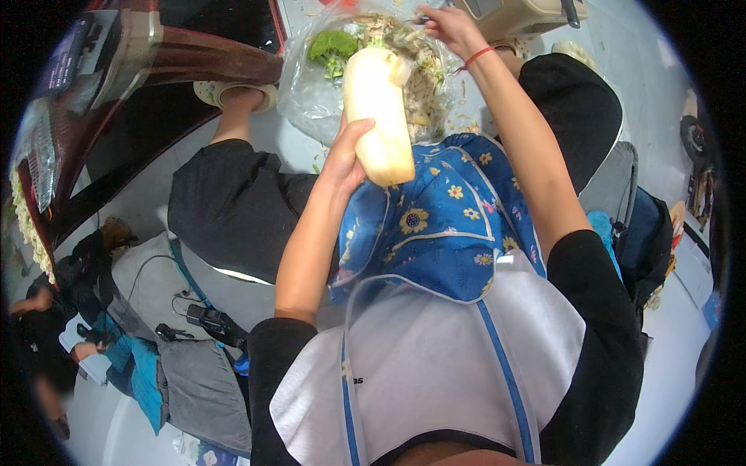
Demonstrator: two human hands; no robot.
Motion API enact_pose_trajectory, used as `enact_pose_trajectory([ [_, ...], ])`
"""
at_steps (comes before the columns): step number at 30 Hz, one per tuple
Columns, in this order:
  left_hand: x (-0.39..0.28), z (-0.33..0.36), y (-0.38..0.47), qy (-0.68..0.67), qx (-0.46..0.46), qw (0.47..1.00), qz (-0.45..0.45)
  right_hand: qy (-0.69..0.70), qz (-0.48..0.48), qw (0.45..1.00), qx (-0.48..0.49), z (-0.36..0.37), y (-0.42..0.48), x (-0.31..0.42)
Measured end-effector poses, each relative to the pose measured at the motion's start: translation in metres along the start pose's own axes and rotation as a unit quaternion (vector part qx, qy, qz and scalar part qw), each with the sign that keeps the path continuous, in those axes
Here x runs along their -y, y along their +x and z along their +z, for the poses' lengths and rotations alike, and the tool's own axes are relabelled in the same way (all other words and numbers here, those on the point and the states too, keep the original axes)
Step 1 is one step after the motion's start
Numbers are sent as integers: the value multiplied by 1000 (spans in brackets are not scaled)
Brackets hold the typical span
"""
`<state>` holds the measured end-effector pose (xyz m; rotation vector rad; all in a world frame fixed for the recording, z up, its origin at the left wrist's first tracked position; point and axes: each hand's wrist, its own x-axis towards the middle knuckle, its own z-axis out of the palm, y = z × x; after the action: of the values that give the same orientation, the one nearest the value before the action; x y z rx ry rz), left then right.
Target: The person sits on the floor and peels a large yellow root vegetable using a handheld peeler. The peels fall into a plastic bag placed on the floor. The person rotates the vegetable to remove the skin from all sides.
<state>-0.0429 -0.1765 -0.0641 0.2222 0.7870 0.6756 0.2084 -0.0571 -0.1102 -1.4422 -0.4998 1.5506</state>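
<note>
My left hand [349, 154] grips the lower left side of a large, pale, peeled vegetable [379, 116], perhaps a daikon or a squash, its greenish tip pointing away from me. Beyond its far right end is my right hand [447, 26], fingers curled round what looks like a small dark-handled tool [421, 20]; its working end is blurred. Below the vegetable, a clear plastic bag [303, 110] lies spread on the floor with vegetable scraps [428, 96] in it and a green broccoli piece [333, 49] at its left. A blue flowered apron [443, 215] covers my lap.
Dark reddish wooden furniture [215, 55] stands at the left. A beige container [524, 20] is at the far right of the bag. Loose scraps [466, 125] lie on the floor. Behind me is a grey sofa [198, 378] with a black device and cables; another person [44, 343] is at the far left.
</note>
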Motion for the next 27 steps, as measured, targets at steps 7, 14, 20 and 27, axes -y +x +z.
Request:
enact_pose_trajectory([
  [7, 0, -4, 2, 10, 34, 999, 18, -35, -51, 980, 191, -2, -11, 6],
  [14, -2, -7, -4, -13, 18, 1000, 13, 90, -116, 987, 58, 3, -16, 4],
  [20, -1, -7, -10, -14, 21, 999, 37, 30, -78, 995, -59, -2, -15, 3],
  [27, -7, -6, -5, 7, 17, 999, 47, 59, -29, 981, 180, 22, -26, 15],
])
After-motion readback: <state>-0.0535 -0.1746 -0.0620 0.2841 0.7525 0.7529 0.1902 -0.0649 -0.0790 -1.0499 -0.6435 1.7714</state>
